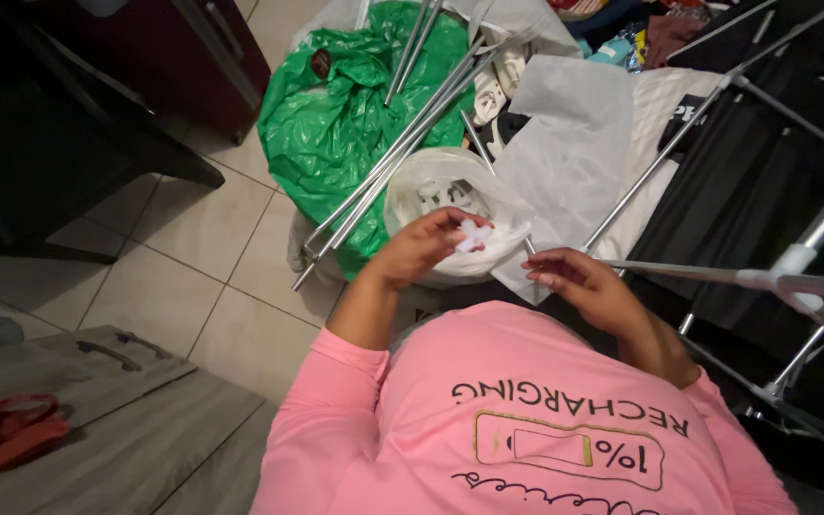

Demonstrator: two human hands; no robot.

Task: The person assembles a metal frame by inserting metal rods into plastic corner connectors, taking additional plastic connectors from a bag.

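Just above the clear plastic bag [450, 205], left hand [422, 248] pinches a white connector [474, 234]; right hand [584, 286] loosely spread.

Clear plastic bag [450, 205] of small white parts sits centre, mouth open, just above the hands. Large crumpled green plastic bag [336, 124] lies behind it on the tile floor, metal rods across it. Flat grey-white plastic sheet bag [574, 143] lies right of the clear one.
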